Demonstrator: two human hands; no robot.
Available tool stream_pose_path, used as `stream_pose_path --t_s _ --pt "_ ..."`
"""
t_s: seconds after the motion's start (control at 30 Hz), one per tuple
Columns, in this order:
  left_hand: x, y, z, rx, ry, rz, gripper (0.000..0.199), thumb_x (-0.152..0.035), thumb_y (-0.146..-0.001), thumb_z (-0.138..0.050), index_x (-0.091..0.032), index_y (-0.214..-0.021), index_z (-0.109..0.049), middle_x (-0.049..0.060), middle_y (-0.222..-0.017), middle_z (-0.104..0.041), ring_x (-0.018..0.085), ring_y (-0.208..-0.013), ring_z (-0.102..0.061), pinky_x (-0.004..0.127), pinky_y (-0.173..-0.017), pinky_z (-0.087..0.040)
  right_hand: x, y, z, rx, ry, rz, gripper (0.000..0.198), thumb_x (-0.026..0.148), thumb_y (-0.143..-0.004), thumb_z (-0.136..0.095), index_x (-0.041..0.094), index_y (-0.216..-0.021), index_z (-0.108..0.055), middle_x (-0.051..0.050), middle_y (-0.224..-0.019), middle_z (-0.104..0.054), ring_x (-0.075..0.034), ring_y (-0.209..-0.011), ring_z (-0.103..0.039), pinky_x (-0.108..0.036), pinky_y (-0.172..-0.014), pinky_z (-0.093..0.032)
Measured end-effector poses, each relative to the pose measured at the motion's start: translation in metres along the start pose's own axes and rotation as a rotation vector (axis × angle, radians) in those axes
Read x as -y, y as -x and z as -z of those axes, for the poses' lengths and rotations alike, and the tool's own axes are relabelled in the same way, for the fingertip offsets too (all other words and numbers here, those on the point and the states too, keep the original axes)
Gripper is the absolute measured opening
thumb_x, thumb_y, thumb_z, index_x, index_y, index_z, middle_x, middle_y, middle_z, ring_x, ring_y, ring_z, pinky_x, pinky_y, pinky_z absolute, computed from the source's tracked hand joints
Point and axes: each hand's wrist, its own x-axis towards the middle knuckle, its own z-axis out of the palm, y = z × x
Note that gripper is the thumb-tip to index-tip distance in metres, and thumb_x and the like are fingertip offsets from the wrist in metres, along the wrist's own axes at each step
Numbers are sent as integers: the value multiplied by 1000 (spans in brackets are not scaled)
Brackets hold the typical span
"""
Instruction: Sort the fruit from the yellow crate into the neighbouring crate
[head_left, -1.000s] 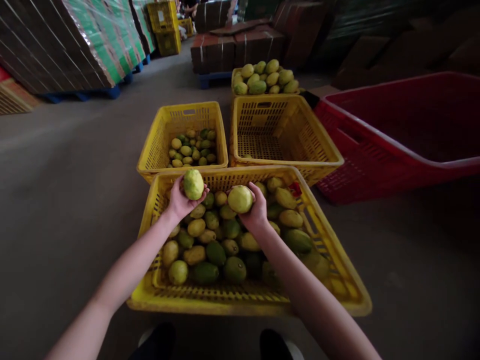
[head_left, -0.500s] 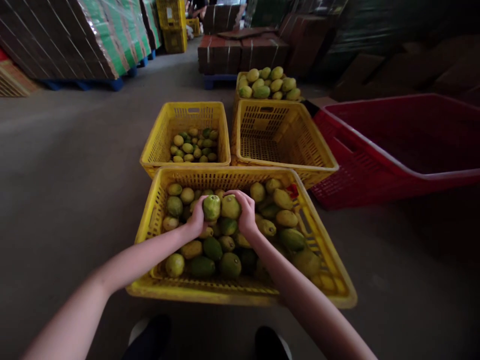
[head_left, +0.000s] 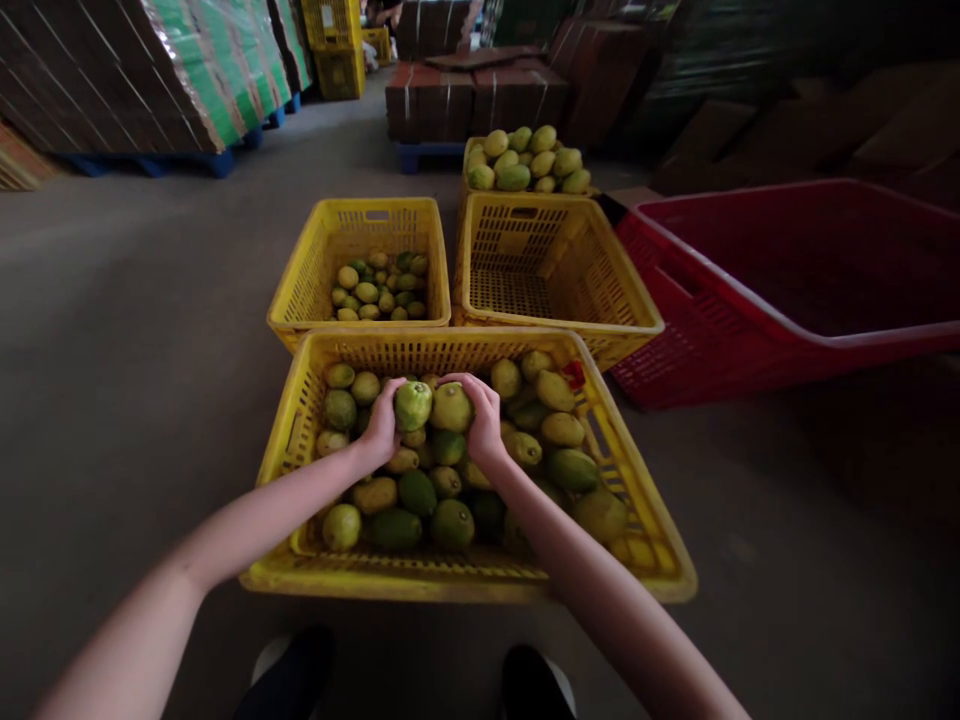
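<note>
My left hand [head_left: 382, 422] is closed around the side of a green papaya [head_left: 412, 407]. Beside it, my right hand [head_left: 486, 422] grips a rounder yellow-green papaya [head_left: 452, 409] from above and from the right. The two fruits are held close together over the near yellow crate [head_left: 465, 588]. Inside that crate lie many papayas, some dark green like this one [head_left: 395, 530], others yellowish like this one [head_left: 562, 430]. The fingertips behind the held fruits are partly hidden.
Behind the near crate stand a yellow crate [head_left: 285, 300] with smaller fruits and an empty yellow crate [head_left: 652, 318]. Farther back, another crate is heaped with papayas [head_left: 514, 177]. A large red bin [head_left: 667, 330] is on the right. Wrapped stacks [head_left: 217, 70] rest on blue pallets at the left.
The view has shifted slightly, so the crates appear a little farther left and higher. Both hands keep their hold on the two papayas, with little movement relative to the near crate.
</note>
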Motion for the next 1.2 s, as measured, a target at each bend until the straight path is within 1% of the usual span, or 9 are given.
stream_pose_path --t_s 0.13,0.23,0.33,0.5,0.63,0.73,0.9,1.1,1.2 --pt "-16 12 -14 -47 68 91 22 -42 -89 -61 -20 -92 -65 0 -77 -70 17 -74 -68 26 -66 -58 -7 -8 -1 -47 -59 -164 42 60 -78 -62 21 -64 -70 -2 -73 -70 -20 -76 -63 -29 -73 -50" --pt "-25 11 -16 -49 48 122 23 -39 -89 -64 -21 -102 -66 1 -85 -73 17 -78 -70 28 -69 -61 -9 -14 1 -46 -104 -249 41 63 -72 -67 22 -66 -68 -1 -72 -69 -20 -80 -64 -27 -69 -51" --pt "-31 5 -13 -73 33 155 27 -40 -92 -57 -22 -111 -65 2 -84 -73 19 -77 -71 31 -68 -61 -5 -15 4 26 -206 -353 32 54 -68 -70 23 -75 -69 1 -75 -69 -20 -79 -64 -25 -59 -51" --pt "-38 0 -8 -37 -5 252 41 -44 -96 -44 -17 -119 -64 6 -75 -72 21 -64 -68 28 -52 -57 5 -15 8 129 -360 -460 28 38 -62 -68 20 -84 -72 0 -75 -67 -18 -65 -62 -26 -47 -48" --pt "-44 6 -11 3 -19 277 45 -41 -98 -35 -15 -116 -65 7 -68 -71 19 -55 -65 27 -49 -54 5 -15 6 100 -367 -468 25 33 -63 -68 20 -85 -71 0 -76 -67 -16 -63 -60 -26 -49 -49" --pt "-48 7 -13 18 -12 272 50 -40 -98 -29 -11 -113 -67 9 -69 -71 18 -53 -64 26 -46 -52 2 -15 5 11 -380 -499 29 30 -62 -70 23 -91 -67 3 -78 -67 -17 -64 -63 -27 -46 -50" --pt "-51 4 -12 70 5 264 51 -36 -96 -34 -5 -125 -63 8 -67 -69 17 -46 -60 25 -41 -49 -1 -20 7 -117 -395 -557 23 30 -66 -71 24 -84 -59 3 -69 -65 -17 -55 -63 -26 -38 -47" --pt "-47 5 -13 78 5 299 52 -39 -97 -34 -8 -129 -61 9 -71 -70 20 -57 -67 28 -49 -56 -1 -22 7 -117 -345 -640 25 46 -79 -65 23 -78 -58 2 -58 -63 -15 -45 -56 -23 -31 -35" --pt "-48 7 -13 75 44 332 55 -48 -98 -35 -7 -122 -63 10 -70 -70 17 -53 -65 24 -44 -53 -3 -21 7 -109 -339 -673 31 52 -83 -60 22 -73 -57 2 -53 -61 -12 -38 -47 -23 -27 -28"
